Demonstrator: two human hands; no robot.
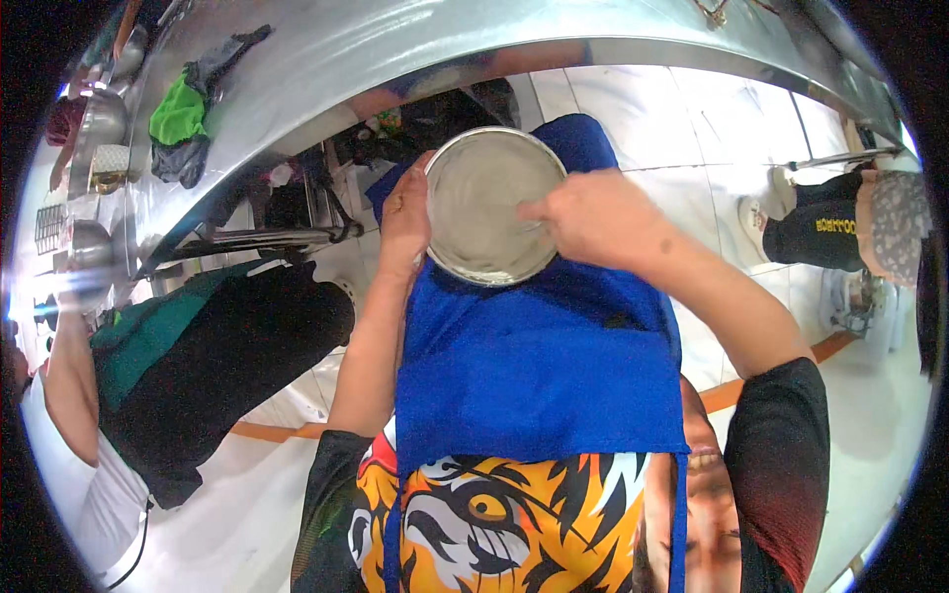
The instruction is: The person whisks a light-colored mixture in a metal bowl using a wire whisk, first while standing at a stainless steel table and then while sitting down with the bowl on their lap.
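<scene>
A round metal bowl with a pale, cloudy liquid inside rests over the lap of a blue apron. My left hand grips its left side, fingers along the outer wall near the rim. From the right, my right hand reaches over the rim, the fingertips close together at the liquid and slightly blurred. Whether those fingers hold something small or dip into the liquid is not clear.
A stainless steel table curves ahead, with a green and black cloth on it. Metal bowls stand at the far left beside a person in white and black clothes. Another person's dark-clad legs show at right.
</scene>
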